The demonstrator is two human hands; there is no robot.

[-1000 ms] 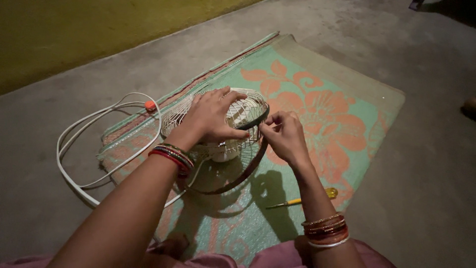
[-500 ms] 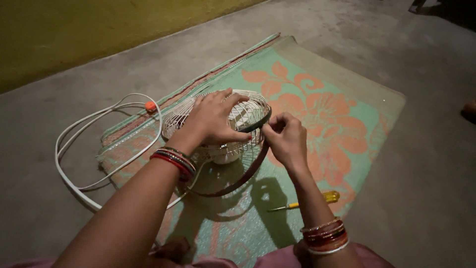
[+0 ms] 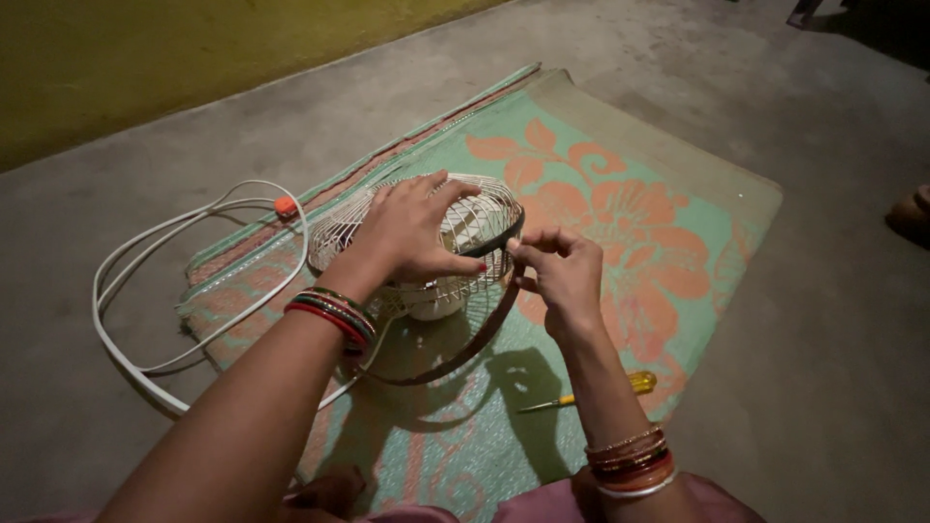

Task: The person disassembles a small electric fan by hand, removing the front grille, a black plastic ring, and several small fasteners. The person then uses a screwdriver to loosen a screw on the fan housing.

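Right now the left hand [image 3: 412, 232] is spread flat over the top of the one wire fan guard [image 3: 426, 228], fingers fanned wide and the thumb hooked down its near side – pressing on it rather than closing around anything. Just beside it, the right hand [image 3: 562, 271] has its fingertips pinched together on the dark rim band [image 3: 455, 353], right at the guard's edge, the other fingers curled in. That band – a single one – runs along the guard's right rim where the fingers pinch it, then hangs loose in a long loop down onto the mat in front of the fan. Inside the cage a pale fan body [image 3: 436, 302] shows through the wires.

Both wrists carry stacks of bangles – too many and too close to count, reds and golds on each.

Further out: one screwdriver with a yellow handle [image 3: 586, 393] lies on the mat near the right forearm, well apart from the fan. One white cord [image 3: 145, 281] coils in a couple of loops on the bare floor to the left, with one small orange piece [image 3: 285, 206] on it near the mat's edge. All of it sits on one green mat [image 3: 668, 223] patterned with big orange flowers, laid on a grey concrete floor [image 3: 833, 339], a yellow wall [image 3: 145, 58] behind.
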